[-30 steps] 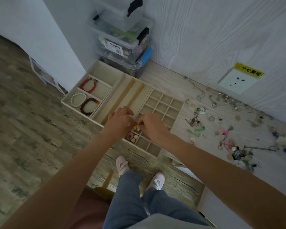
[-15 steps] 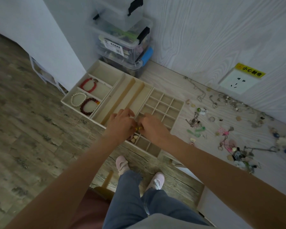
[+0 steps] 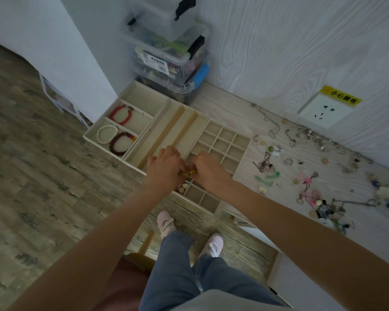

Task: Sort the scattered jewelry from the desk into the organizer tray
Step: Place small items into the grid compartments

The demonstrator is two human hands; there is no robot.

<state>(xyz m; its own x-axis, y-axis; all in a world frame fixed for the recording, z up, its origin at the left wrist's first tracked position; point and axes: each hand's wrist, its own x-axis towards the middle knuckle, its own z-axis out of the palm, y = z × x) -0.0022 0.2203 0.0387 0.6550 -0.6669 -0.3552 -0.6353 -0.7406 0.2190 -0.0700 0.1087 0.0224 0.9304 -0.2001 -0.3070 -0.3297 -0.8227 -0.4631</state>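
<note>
Both hands (image 3: 166,170) pinch a yellow piece (image 3: 187,174) over the organizer tray's (image 3: 245,153) near edge.

Cream tray (image 3: 144,98), red bracelet (image 3: 120,114), white pearls (image 3: 106,134), seemingly yellow trinket (image 3: 188,174).

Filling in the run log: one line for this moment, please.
stage: sorting | both hands: left hand, right hand pinch small yellow piece over organizer tray grid | desk: scattered jewelry remains
</note>
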